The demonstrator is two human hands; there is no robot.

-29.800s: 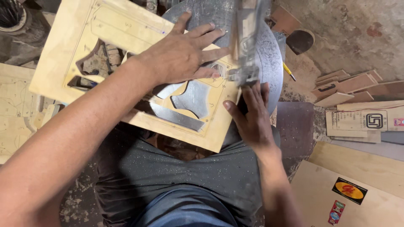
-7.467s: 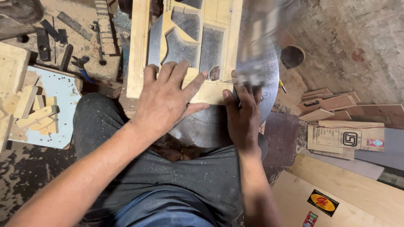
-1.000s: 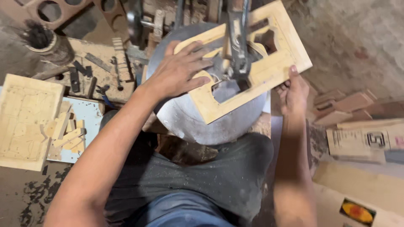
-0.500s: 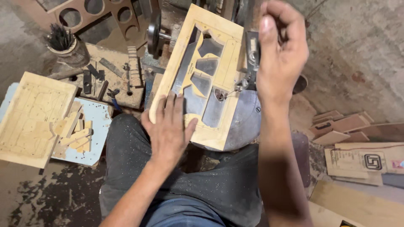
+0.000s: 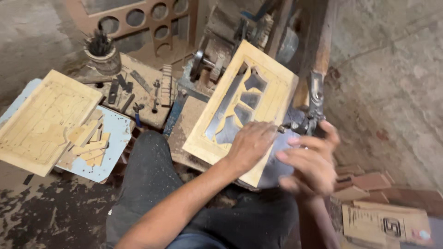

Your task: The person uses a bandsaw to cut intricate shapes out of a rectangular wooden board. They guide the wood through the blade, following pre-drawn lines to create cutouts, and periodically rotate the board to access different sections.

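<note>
A pale wooden panel with cut-out shapes lies tilted on the round grey saw table in front of my knees. My left hand presses on the panel's near right part, fingertips reaching its right edge by the metal blade clamp. My right hand hovers just right of that edge, blurred, fingers spread and curled, below the clamp and the dark saw arm. I cannot tell whether it touches the clamp.
At left, a second uncut panel leans on a light blue board with several small cut-out pieces. Tools lie on a bench beside a pot of bits. Wood offcuts and a cardboard box sit at the right.
My right hand has dropped from high beside the saw arm to the panel's right edge. My left hand slid from the panel's left side to its right part.
</note>
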